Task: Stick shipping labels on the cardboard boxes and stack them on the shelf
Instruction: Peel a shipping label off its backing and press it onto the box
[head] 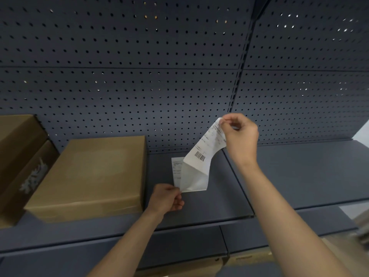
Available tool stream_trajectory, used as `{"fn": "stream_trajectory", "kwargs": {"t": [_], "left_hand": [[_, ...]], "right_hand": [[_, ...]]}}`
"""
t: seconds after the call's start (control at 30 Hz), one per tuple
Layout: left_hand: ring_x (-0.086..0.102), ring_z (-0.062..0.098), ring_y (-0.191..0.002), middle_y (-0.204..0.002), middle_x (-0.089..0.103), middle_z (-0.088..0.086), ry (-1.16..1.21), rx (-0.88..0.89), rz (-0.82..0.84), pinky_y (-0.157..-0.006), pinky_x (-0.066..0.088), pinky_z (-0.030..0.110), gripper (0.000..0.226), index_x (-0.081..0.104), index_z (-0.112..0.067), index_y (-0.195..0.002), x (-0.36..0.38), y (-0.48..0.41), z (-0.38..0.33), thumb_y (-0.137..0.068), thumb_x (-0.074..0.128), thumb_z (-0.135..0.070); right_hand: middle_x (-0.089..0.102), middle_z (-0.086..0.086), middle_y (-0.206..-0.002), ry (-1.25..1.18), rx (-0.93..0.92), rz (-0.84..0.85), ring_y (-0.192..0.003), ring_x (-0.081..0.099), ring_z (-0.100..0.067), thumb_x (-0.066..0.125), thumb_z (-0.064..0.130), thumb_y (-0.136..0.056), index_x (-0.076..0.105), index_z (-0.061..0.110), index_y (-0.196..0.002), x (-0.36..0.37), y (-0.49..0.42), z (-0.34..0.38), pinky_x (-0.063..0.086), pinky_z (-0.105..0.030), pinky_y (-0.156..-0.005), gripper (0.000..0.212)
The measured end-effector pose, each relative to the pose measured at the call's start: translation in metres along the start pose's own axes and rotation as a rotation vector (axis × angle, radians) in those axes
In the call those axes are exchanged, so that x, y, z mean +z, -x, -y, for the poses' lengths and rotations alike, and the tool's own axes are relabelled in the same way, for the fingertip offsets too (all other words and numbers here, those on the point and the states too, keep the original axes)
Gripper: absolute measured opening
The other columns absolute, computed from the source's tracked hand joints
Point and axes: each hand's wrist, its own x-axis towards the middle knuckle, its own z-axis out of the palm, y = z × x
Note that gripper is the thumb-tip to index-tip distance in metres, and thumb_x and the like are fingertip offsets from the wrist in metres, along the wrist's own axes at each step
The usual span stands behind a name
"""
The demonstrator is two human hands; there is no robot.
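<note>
A white shipping label (207,148) with a barcode is half peeled from its white backing sheet (194,179) above the dark shelf (289,176). My right hand (238,136) pinches the label's top corner, lifted up and to the right. My left hand (166,197) pinches the backing sheet's lower left corner. Another printed label sheet (176,168) lies flat on the shelf behind them. A plain flat cardboard box (93,174) sits on the shelf to the left of my hands.
More cardboard boxes (22,156) are stacked at the far left, one with a torn white patch. A dark pegboard wall (139,76) backs the shelf. Lower shelf tiers and cardboard edges (199,266) show at the bottom.
</note>
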Motion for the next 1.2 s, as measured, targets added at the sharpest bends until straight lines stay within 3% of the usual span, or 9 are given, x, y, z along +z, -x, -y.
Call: {"fn": "stream_trajectory", "kwargs": {"t": [0.13, 0.43, 0.6, 0.83, 1.0, 1.07, 1.13, 1.2], "left_hand": [[0.058, 0.015, -0.044, -0.058, 0.055, 0.009, -0.07, 0.021, -0.001, -0.044, 0.052, 0.026, 0.021, 0.06, -0.001, -0.072, -0.001, 0.001, -0.001, -0.093, 0.057, 0.0], [0.058, 0.014, -0.04, -0.06, 0.055, 0.011, -0.211, 0.069, -0.011, -0.041, 0.05, 0.025, 0.015, 0.061, 0.005, -0.084, 0.002, 0.005, -0.003, -0.095, 0.054, -0.003], [0.063, 0.019, -0.05, -0.066, 0.065, 0.016, -0.293, 0.094, -0.007, -0.05, 0.055, 0.03, 0.023, 0.065, 0.011, -0.089, -0.001, 0.005, -0.002, -0.096, 0.056, -0.009], [0.061, 0.008, -0.053, -0.075, 0.072, 0.008, -0.455, 0.249, -0.024, -0.052, 0.052, 0.026, 0.021, 0.074, -0.008, -0.09, -0.007, 0.017, -0.008, -0.096, 0.058, -0.021], [0.06, -0.003, -0.058, -0.084, 0.073, 0.001, -0.321, 0.359, 0.001, -0.057, 0.046, 0.016, 0.019, 0.075, -0.015, -0.101, -0.013, 0.039, -0.027, -0.097, 0.057, -0.02], [0.06, -0.003, -0.056, -0.079, 0.071, -0.004, -0.233, 0.408, -0.065, -0.054, 0.047, 0.019, 0.016, 0.073, -0.017, -0.101, -0.019, 0.049, -0.039, -0.096, 0.058, -0.016], [0.06, 0.002, -0.055, -0.068, 0.067, -0.009, -0.242, 0.486, -0.219, -0.057, 0.049, 0.024, 0.014, 0.072, -0.019, -0.089, -0.031, 0.056, -0.049, -0.094, 0.06, -0.014], [0.062, 0.004, -0.063, -0.07, 0.068, -0.013, -0.257, 0.567, -0.382, -0.063, 0.048, 0.02, 0.013, 0.073, -0.02, -0.089, -0.047, 0.059, -0.059, -0.091, 0.062, -0.013]], "right_hand": [[0.069, 0.003, -0.085, -0.017, -0.059, -0.061, -0.077, 0.06, -0.005, 0.066, 0.012, -0.09, 0.07, 0.015, -0.089, -0.006, -0.01, 0.015, 0.046, -0.014, -0.074, 0.005], [0.069, 0.003, -0.084, -0.09, -0.138, -0.159, -0.077, 0.061, -0.01, 0.066, 0.014, -0.09, 0.069, 0.018, -0.089, -0.015, -0.027, 0.04, 0.052, -0.024, -0.076, 0.005], [0.067, 0.004, -0.083, -0.075, -0.148, -0.009, -0.076, 0.059, -0.007, 0.065, 0.012, -0.092, 0.069, 0.018, -0.088, -0.013, -0.027, 0.046, 0.049, -0.018, -0.073, 0.008], [0.068, 0.004, -0.087, -0.024, -0.121, 0.177, -0.079, 0.06, -0.005, 0.064, 0.009, -0.094, 0.071, 0.014, -0.095, -0.001, -0.015, 0.04, 0.052, -0.019, -0.077, 0.009], [0.067, 0.007, -0.087, -0.024, -0.117, 0.26, -0.079, 0.061, -0.006, 0.062, 0.01, -0.095, 0.071, 0.02, -0.094, 0.005, -0.011, 0.037, 0.052, -0.022, -0.074, 0.013], [0.068, 0.006, -0.088, -0.037, -0.108, 0.29, -0.08, 0.062, -0.007, 0.063, 0.011, -0.095, 0.071, 0.024, -0.091, 0.007, -0.011, 0.037, 0.052, -0.022, -0.072, 0.016], [0.07, 0.006, -0.088, -0.041, -0.099, 0.342, -0.079, 0.063, -0.007, 0.064, 0.012, -0.094, 0.071, 0.027, -0.089, 0.008, -0.011, 0.035, 0.051, -0.02, -0.069, 0.018], [0.07, 0.005, -0.087, -0.038, -0.089, 0.414, -0.076, 0.063, -0.006, 0.065, 0.012, -0.094, 0.071, 0.028, -0.088, 0.012, -0.012, 0.033, 0.05, -0.017, -0.065, 0.019]]}}
